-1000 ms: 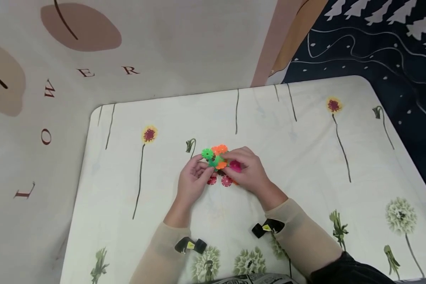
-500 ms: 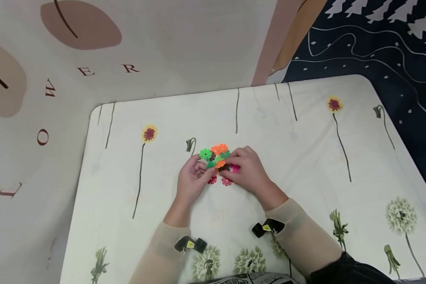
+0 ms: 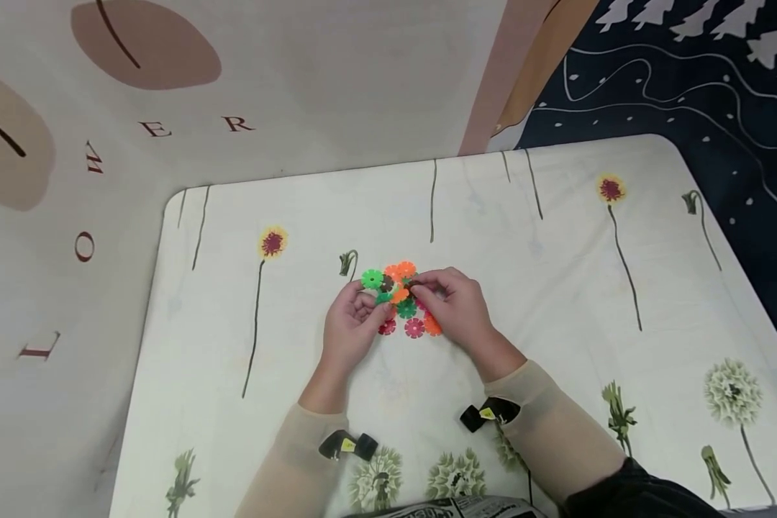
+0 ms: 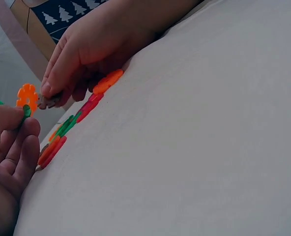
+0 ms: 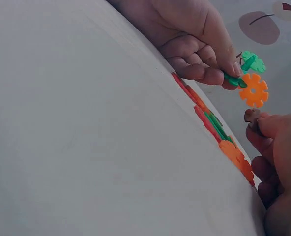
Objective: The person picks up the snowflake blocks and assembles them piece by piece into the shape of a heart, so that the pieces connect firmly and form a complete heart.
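My left hand [image 3: 351,320] pinches a green notched disc [image 5: 235,80] between thumb and forefinger. Joined to it are an upright orange notched disc [image 5: 262,93] and a light green disc [image 3: 372,279]. Facing it, my right hand [image 3: 456,306] grips a brown notched disc [image 5: 252,116] with thumb and fingertips. In the right wrist view that brown disc sits just below the orange one, edges close together. Under the hands lie loose discs: dark green [image 3: 406,309], red [image 3: 414,328] and orange [image 3: 432,326]. The hands partly hide this pile.
More orange discs [image 3: 406,270] lie beyond the hands. All rest on a white table cover [image 3: 524,288] printed with flowers. A pale printed wall [image 3: 337,86] rises behind the far edge, with a dark tree-patterned fabric [image 3: 673,101] at the right.
The right hand dips to the discs, then comes up with a brown one beside the left hand's orange disc. Dark green and orange discs beneath are uncovered. The left hand stays nearly still.
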Available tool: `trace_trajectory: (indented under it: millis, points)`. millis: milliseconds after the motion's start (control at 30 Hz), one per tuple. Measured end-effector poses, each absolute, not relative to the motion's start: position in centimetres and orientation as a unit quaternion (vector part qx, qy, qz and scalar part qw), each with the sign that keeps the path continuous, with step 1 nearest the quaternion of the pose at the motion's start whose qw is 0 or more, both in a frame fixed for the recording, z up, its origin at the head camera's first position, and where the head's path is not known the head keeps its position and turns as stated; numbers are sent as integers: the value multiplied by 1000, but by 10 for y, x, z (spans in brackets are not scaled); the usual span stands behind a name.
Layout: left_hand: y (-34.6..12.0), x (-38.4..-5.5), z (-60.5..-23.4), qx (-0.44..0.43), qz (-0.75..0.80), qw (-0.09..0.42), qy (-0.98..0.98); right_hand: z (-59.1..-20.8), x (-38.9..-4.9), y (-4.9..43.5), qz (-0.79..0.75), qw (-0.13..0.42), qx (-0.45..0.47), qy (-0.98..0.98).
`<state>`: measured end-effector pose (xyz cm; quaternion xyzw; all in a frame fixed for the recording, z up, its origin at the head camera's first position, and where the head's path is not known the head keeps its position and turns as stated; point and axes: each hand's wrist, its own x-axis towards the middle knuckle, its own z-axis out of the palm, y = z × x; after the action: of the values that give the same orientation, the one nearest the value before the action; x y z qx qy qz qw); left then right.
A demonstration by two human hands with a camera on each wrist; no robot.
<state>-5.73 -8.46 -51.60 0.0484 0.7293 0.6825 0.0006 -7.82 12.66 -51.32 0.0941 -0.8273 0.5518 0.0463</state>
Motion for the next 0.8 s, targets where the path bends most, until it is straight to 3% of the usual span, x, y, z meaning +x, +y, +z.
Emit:
trace_trajectory:
  millis: [800]
  points:
    - [-82, -57, -511, 25, 682, 6, 731, -510, -78, 128, 673, 26, 50, -737]
